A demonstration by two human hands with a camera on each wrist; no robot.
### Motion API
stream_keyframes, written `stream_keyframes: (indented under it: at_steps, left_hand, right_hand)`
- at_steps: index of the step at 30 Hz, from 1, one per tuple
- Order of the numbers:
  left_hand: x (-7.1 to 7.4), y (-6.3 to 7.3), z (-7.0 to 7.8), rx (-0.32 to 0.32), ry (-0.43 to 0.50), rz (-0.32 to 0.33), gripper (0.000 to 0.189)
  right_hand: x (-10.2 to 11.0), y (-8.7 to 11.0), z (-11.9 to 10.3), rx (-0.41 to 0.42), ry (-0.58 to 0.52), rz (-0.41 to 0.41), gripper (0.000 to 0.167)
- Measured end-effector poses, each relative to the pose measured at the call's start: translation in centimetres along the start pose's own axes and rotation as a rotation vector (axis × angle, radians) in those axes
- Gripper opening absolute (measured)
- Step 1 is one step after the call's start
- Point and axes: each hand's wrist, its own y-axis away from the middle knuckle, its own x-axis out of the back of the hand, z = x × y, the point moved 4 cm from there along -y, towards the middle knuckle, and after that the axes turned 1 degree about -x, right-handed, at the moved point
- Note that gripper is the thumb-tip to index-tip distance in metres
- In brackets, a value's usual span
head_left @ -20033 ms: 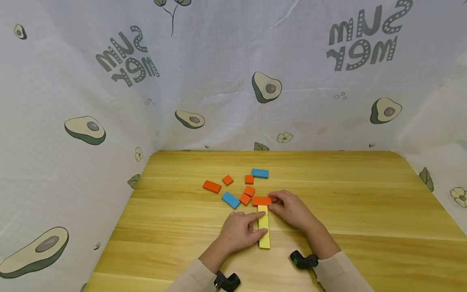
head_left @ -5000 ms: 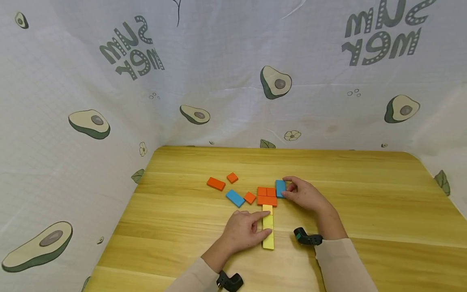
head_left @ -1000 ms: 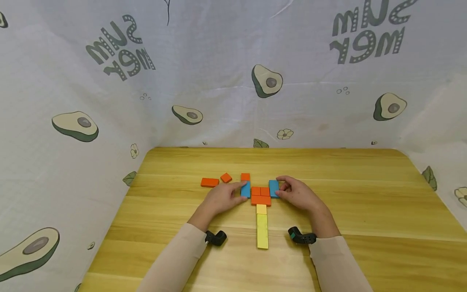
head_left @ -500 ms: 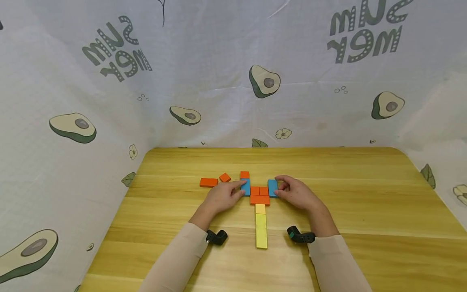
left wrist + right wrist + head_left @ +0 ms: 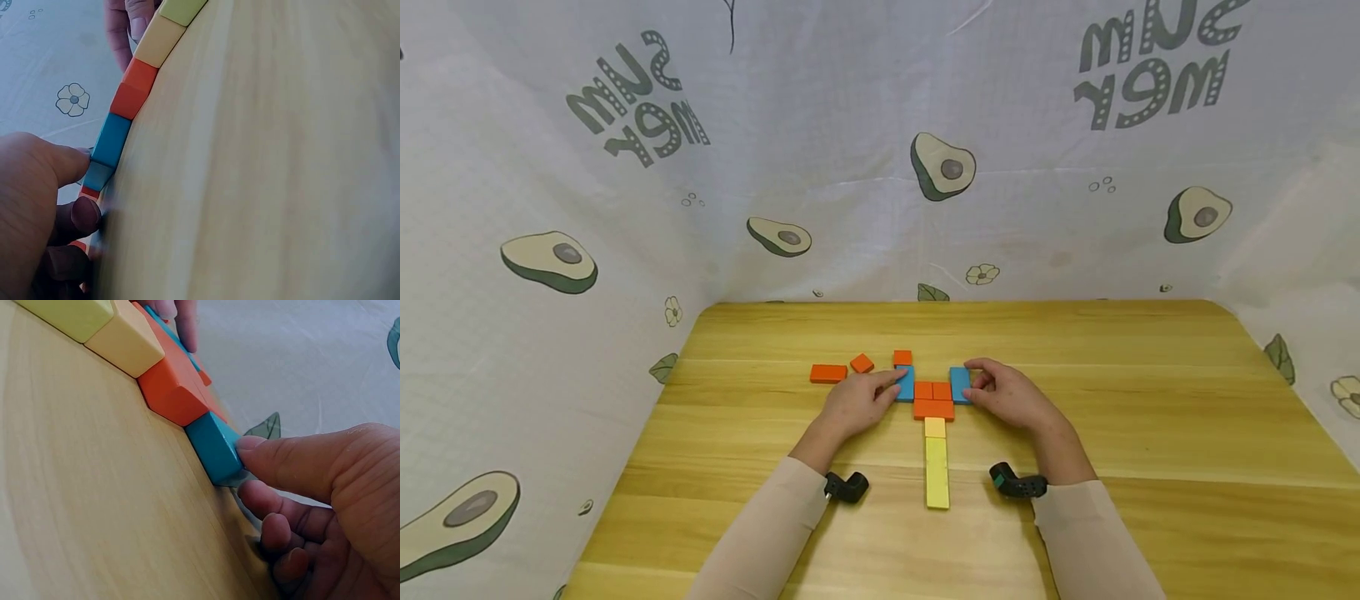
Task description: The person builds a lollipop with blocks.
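Observation:
A figure of flat blocks lies on the table. A yellow block [image 5: 937,472] and a pale yellow square [image 5: 935,427] form its stem, below an orange bar [image 5: 933,410] with two orange squares [image 5: 942,391] behind it. My left hand [image 5: 855,406] holds the left blue block [image 5: 906,385] by its outer side with thumb and index finger. On the other side, my right hand [image 5: 1011,397] holds the right blue block [image 5: 959,385], its thumb [image 5: 281,456] against the edge and its index finger at the far corner. Both blue blocks flank the orange squares.
Behind the left blue block sits an orange square [image 5: 902,357]. Farther left lie a loose orange block [image 5: 828,373] and a tilted orange square [image 5: 862,363]. A printed cloth [image 5: 850,167] hangs behind the wooden table [image 5: 1112,400].
Since the earliest frame, two orange squares and both blue blocks have joined the figure. My left hand has moved from the yellow stem to the left blue block. The last second shows little motion.

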Motion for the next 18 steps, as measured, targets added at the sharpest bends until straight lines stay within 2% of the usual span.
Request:
stream_keyframes:
  at_steps: [18]
  left_hand:
    - [-0.14,-0.07,-0.11,-0.001,-0.007,0.007,0.041]
  right_hand:
    - [-0.01,0.01,0.03,0.006,-0.019,-0.003,0.047]
